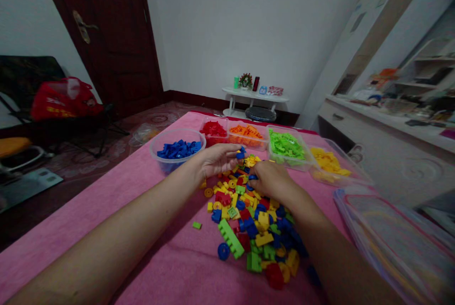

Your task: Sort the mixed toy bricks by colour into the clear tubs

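Note:
My left hand [219, 160] is closed on a blue toy brick [241, 152] at its fingertips, above the far end of a mixed heap of toy bricks [263, 219]. My right hand [268, 178] reaches into that heap from the right, fingers curled round a blue toy brick [252, 178], partly hidden by the fingers. Yellow, red, green and blue pieces, some of them round wheels, make up the heap. Left of my left hand stands a round clear tub [152, 149] of blue bricks.
Clear containers behind the heap hold sorted bricks: red [214, 129], orange [246, 132], green [287, 144] and yellow [329, 162]. Stacked clear lids [387, 229] lie at the right edge of the pink cloth [159, 257]. A lone green brick [196, 225] lies left of the heap.

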Action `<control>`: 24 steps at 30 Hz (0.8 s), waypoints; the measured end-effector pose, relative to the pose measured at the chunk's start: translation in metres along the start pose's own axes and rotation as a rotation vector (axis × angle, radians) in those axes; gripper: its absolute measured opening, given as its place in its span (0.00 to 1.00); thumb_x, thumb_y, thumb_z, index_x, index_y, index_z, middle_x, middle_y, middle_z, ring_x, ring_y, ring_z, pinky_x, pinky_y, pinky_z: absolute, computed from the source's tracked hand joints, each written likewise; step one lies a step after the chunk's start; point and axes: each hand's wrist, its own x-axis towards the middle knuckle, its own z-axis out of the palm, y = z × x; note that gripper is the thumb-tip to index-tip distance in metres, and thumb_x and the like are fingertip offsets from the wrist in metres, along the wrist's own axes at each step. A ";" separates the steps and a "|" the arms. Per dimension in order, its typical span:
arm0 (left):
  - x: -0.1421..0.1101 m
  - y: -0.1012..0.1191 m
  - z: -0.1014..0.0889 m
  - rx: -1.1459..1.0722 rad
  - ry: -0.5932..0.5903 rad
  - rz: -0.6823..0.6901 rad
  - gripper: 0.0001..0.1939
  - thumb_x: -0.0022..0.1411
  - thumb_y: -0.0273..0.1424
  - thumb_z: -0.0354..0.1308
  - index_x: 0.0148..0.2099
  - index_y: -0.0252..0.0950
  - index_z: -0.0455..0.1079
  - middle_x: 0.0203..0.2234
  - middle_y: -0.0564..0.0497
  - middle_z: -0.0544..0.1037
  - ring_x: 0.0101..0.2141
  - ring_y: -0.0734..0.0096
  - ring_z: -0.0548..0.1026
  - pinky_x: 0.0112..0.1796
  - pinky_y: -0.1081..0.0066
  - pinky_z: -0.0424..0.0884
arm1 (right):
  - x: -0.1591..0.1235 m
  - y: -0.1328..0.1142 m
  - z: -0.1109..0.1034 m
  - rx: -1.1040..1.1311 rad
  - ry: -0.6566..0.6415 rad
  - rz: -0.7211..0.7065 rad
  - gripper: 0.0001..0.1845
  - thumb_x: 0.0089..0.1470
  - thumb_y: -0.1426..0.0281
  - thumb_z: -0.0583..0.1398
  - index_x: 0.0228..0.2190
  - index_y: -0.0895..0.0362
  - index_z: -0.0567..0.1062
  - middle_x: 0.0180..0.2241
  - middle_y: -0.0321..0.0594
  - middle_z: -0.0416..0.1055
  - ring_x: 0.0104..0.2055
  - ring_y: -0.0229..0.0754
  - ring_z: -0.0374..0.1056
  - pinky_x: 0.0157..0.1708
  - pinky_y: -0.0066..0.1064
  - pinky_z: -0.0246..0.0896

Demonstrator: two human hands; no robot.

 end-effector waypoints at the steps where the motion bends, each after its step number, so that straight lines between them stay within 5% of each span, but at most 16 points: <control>1: 0.001 0.000 -0.001 -0.056 0.007 -0.004 0.05 0.62 0.25 0.53 0.37 0.30 0.70 0.29 0.47 0.75 0.22 0.82 0.71 0.20 0.85 0.66 | 0.000 0.006 -0.004 0.023 0.009 0.004 0.07 0.47 0.67 0.60 0.27 0.55 0.78 0.29 0.45 0.75 0.32 0.46 0.70 0.28 0.31 0.56; 6: 0.004 -0.006 0.001 -0.145 -0.028 -0.067 0.13 0.66 0.33 0.47 0.39 0.28 0.68 0.24 0.46 0.73 0.18 0.79 0.70 0.17 0.82 0.67 | 0.000 0.026 -0.022 0.188 0.255 0.097 0.12 0.51 0.64 0.57 0.28 0.56 0.79 0.25 0.41 0.74 0.27 0.40 0.66 0.25 0.28 0.49; 9: 0.004 -0.014 0.008 -0.132 -0.121 -0.138 0.20 0.67 0.40 0.43 0.41 0.29 0.67 0.23 0.46 0.73 0.19 0.74 0.73 0.16 0.80 0.68 | -0.001 0.020 -0.024 0.302 0.389 0.032 0.12 0.52 0.65 0.57 0.31 0.56 0.79 0.28 0.41 0.76 0.30 0.40 0.68 0.28 0.28 0.52; 13: 0.004 -0.028 0.016 -0.177 -0.221 -0.165 0.26 0.66 0.47 0.40 0.41 0.30 0.67 0.20 0.48 0.72 0.18 0.72 0.73 0.13 0.81 0.65 | -0.004 0.002 -0.023 0.441 0.325 -0.099 0.09 0.47 0.69 0.61 0.32 0.55 0.80 0.30 0.39 0.76 0.31 0.40 0.69 0.31 0.28 0.56; 24: 0.003 -0.038 0.023 -0.428 -0.261 -0.133 0.16 0.65 0.38 0.48 0.34 0.30 0.67 0.15 0.52 0.69 0.13 0.76 0.69 0.12 0.82 0.63 | -0.006 -0.008 -0.025 0.963 0.288 -0.232 0.15 0.42 0.78 0.58 0.35 0.58 0.74 0.35 0.40 0.75 0.36 0.40 0.71 0.39 0.32 0.66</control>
